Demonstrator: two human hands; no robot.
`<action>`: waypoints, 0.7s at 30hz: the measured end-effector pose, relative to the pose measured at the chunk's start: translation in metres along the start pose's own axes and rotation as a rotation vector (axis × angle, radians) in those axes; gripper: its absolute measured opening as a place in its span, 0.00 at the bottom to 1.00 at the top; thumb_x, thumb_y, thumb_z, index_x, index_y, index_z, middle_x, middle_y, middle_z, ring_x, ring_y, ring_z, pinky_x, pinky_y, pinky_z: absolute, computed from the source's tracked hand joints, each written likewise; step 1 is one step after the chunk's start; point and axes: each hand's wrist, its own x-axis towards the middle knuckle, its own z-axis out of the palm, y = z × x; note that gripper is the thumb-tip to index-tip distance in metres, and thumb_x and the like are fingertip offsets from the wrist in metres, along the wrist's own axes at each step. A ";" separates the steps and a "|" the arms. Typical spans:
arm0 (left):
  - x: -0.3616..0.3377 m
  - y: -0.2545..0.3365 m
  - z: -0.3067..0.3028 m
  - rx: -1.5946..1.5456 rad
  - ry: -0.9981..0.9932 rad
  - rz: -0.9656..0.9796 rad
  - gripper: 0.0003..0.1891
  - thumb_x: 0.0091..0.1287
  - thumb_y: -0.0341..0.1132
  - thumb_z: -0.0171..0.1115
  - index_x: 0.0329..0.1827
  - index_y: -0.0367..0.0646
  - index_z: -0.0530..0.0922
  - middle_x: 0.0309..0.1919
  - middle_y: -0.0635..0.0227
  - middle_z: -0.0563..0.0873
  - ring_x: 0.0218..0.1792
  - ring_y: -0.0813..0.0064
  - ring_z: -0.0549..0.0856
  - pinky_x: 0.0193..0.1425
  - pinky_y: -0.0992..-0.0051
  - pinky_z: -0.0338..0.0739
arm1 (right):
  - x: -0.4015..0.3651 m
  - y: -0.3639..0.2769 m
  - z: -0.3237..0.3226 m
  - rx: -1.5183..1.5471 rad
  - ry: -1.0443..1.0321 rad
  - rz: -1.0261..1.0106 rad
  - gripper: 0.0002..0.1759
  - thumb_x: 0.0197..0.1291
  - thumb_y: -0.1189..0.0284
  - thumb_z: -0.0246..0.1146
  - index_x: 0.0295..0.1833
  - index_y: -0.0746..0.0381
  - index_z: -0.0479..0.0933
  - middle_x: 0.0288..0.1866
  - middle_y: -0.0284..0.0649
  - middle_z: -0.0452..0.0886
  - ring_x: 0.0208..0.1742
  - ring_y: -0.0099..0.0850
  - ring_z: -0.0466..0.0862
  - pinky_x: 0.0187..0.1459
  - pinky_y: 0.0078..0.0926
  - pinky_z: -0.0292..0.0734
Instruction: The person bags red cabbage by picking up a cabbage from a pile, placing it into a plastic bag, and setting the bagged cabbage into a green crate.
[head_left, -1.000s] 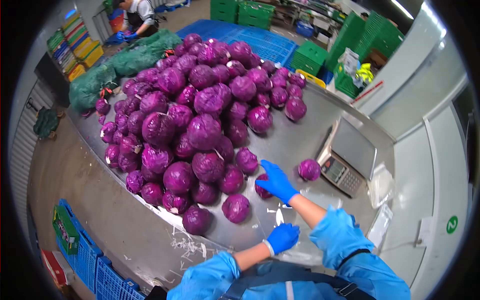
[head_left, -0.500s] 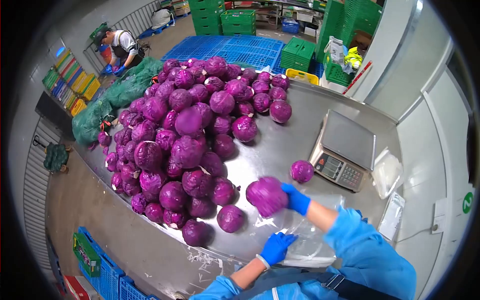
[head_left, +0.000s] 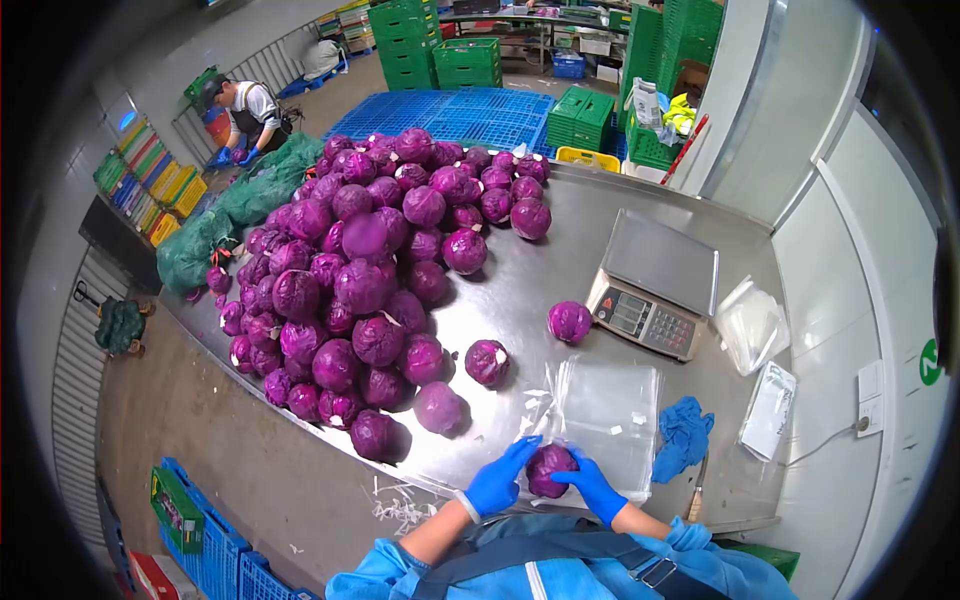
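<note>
A red cabbage (head_left: 550,471) is between my two hands at the near edge of the metal table. My left hand (head_left: 496,480) rests against its left side, with fingers reaching along the top. On the other side, my right hand (head_left: 594,487) has its fingers curled over the cabbage. Both hands wear blue gloves. Clear plastic bags (head_left: 607,410) lie flat just beyond the hands. Single red cabbages sit nearby, one (head_left: 487,362) left of the bags and another (head_left: 570,321) beside the scale.
A large heap of red cabbages (head_left: 360,286) covers the table's left side. A digital scale (head_left: 660,262) stands at right, near white bags (head_left: 752,325), a crumpled blue glove (head_left: 684,438) and a wooden-handled tool (head_left: 695,503). Another person (head_left: 250,115) works behind green net sacks (head_left: 265,180).
My right hand has brought a cabbage, blurred by motion before, down toward me. My left hand has moved from the plastic bags to the cabbage. The camera view has shifted.
</note>
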 end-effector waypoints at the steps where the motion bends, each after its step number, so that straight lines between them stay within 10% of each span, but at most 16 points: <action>1: -0.004 0.013 0.001 0.058 -0.025 0.011 0.48 0.45 0.14 0.49 0.76 0.50 0.51 0.72 0.54 0.61 0.63 0.49 0.73 0.63 0.62 0.71 | 0.002 0.009 -0.004 0.031 0.011 0.116 0.33 0.56 0.73 0.65 0.68 0.64 0.64 0.59 0.43 0.74 0.58 0.32 0.77 0.60 0.31 0.72; 3: -0.006 0.031 0.017 0.059 -0.092 0.010 0.46 0.47 0.16 0.47 0.75 0.56 0.55 0.72 0.55 0.61 0.58 0.52 0.78 0.51 0.62 0.79 | 0.011 0.023 -0.007 0.088 0.019 0.355 0.32 0.60 0.68 0.64 0.68 0.64 0.64 0.59 0.43 0.75 0.54 0.31 0.79 0.56 0.29 0.75; 7: -0.014 0.022 -0.007 -0.004 0.047 0.033 0.47 0.44 0.15 0.45 0.75 0.49 0.56 0.72 0.55 0.62 0.70 0.56 0.67 0.67 0.66 0.67 | -0.002 -0.008 -0.010 -0.548 -0.041 0.175 0.34 0.63 0.58 0.61 0.67 0.67 0.62 0.55 0.52 0.78 0.48 0.43 0.83 0.55 0.34 0.76; 11: -0.017 0.025 -0.031 -0.240 0.231 0.095 0.47 0.42 0.15 0.44 0.75 0.44 0.56 0.73 0.57 0.61 0.75 0.60 0.56 0.76 0.68 0.51 | -0.008 -0.033 0.010 -1.250 0.025 -0.497 0.45 0.58 0.53 0.64 0.71 0.69 0.55 0.68 0.60 0.64 0.57 0.48 0.79 0.56 0.36 0.74; 15: -0.016 -0.012 -0.045 -0.350 0.240 0.042 0.47 0.43 0.15 0.46 0.75 0.44 0.55 0.74 0.58 0.58 0.75 0.62 0.56 0.76 0.68 0.51 | 0.012 -0.106 0.046 -0.869 -0.593 -0.002 0.25 0.61 0.57 0.63 0.58 0.60 0.77 0.51 0.48 0.82 0.49 0.42 0.83 0.55 0.36 0.76; 19: -0.010 -0.017 -0.071 -0.531 0.217 0.238 0.46 0.46 0.18 0.48 0.76 0.44 0.52 0.75 0.59 0.55 0.76 0.63 0.55 0.77 0.67 0.48 | 0.074 -0.153 0.069 -0.292 -0.172 -0.127 0.14 0.60 0.70 0.66 0.50 0.63 0.82 0.43 0.41 0.85 0.47 0.27 0.83 0.51 0.26 0.77; 21: -0.011 -0.042 -0.068 -0.508 0.192 0.178 0.46 0.47 0.22 0.48 0.77 0.44 0.49 0.75 0.57 0.54 0.76 0.60 0.53 0.77 0.65 0.46 | 0.123 -0.181 0.097 -0.581 -0.038 -0.359 0.20 0.58 0.68 0.68 0.54 0.65 0.78 0.45 0.42 0.84 0.49 0.30 0.83 0.54 0.29 0.76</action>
